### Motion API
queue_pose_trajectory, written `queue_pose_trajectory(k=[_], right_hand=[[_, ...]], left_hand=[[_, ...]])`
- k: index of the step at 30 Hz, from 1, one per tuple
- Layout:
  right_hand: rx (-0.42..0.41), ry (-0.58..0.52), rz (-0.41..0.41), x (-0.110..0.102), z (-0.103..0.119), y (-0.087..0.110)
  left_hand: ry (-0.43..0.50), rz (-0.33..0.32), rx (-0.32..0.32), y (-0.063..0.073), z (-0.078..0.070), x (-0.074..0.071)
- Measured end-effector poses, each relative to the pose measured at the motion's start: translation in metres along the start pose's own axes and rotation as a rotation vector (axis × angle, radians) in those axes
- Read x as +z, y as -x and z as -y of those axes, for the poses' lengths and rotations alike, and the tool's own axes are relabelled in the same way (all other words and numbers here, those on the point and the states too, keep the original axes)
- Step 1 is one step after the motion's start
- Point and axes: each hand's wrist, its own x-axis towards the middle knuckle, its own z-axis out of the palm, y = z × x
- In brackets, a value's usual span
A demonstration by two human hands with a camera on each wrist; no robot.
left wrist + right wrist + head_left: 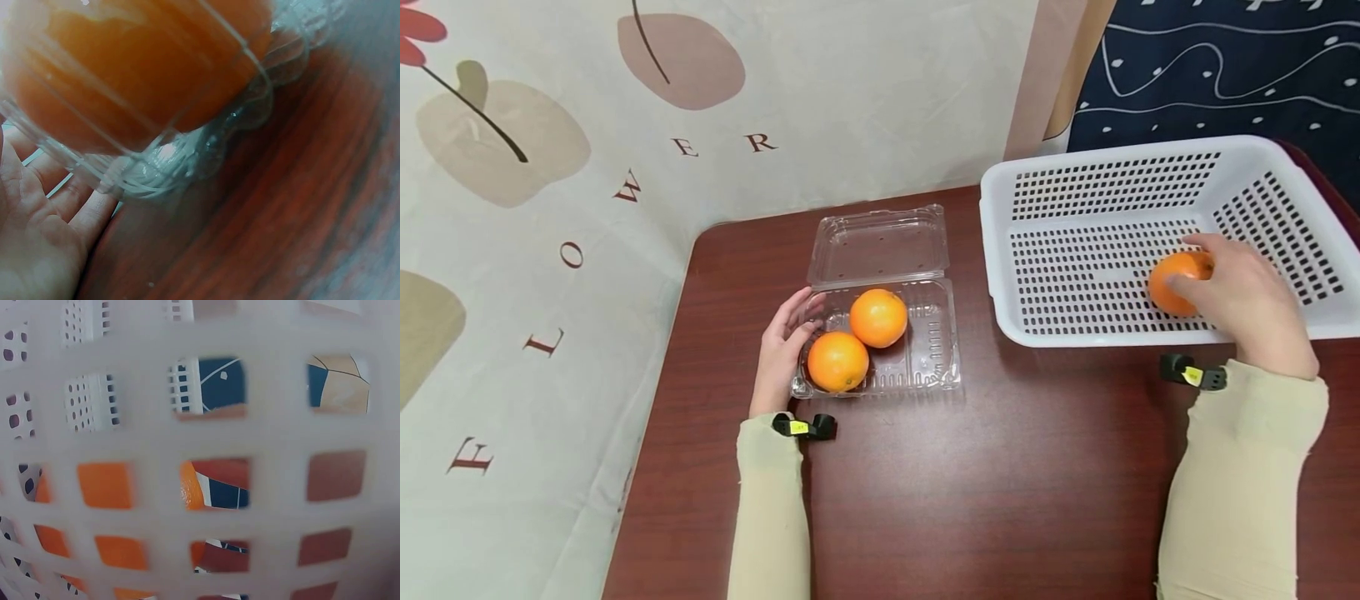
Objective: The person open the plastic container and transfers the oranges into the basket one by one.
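On the table sits a clear plastic clamshell box [932, 333], its lid [880, 242] folded back. It holds two oranges, one upper [878, 318] and one nearer the front left corner [838, 362]. My left hand [781, 354] rests against the box's left side, its fingers [69, 194] fairly straight along the plastic wall in the left wrist view. Over in the white basket [1060, 340], my right hand [1247, 292] grips another orange [1172, 283], with thumb and fingers around it. The basket's perforated wall [275, 437] partly hides that orange in the right wrist view.
The brown table [1000, 467] runs to a pale printed cloth [865, 100] at the back and left. A dark blue patterned cloth [1225, 75] hangs behind the basket. Each wrist wears a small black camera mount, one left [805, 427], one right [1193, 373].
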Motion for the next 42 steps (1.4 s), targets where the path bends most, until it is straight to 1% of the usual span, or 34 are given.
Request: queue_pose_trajectory(k=[6,17,22,29,34,42], right_hand=[[-0.009,-0.008,-0.009,-0.003,0.001,0.0],[-0.008,-0.102,-0.056,-0.01,0.009,0.004],[-0.041,-0.137,-0.089,-0.011,0.014,0.005],[-0.088,-0.21,-0.204,-0.01,0.024,0.011],[-0.118,-0.271,-0.312,-0.007,0.033,0.016],[-0.221,-0.465,-0.507,-0.001,0.054,0.02]], left_hand=[[0.001,0.003,0.004,0.0,0.0,0.0],[0.005,0.003,0.007,0.0,-0.001,0.0],[0.013,0.006,0.013,-0.001,-0.001,0.0],[0.004,0.0,0.001,0.0,0.002,-0.001],[0.009,-0.005,-0.001,0.0,0.003,-0.001],[0.005,-0.002,-0.002,0.0,0.001,-0.001]])
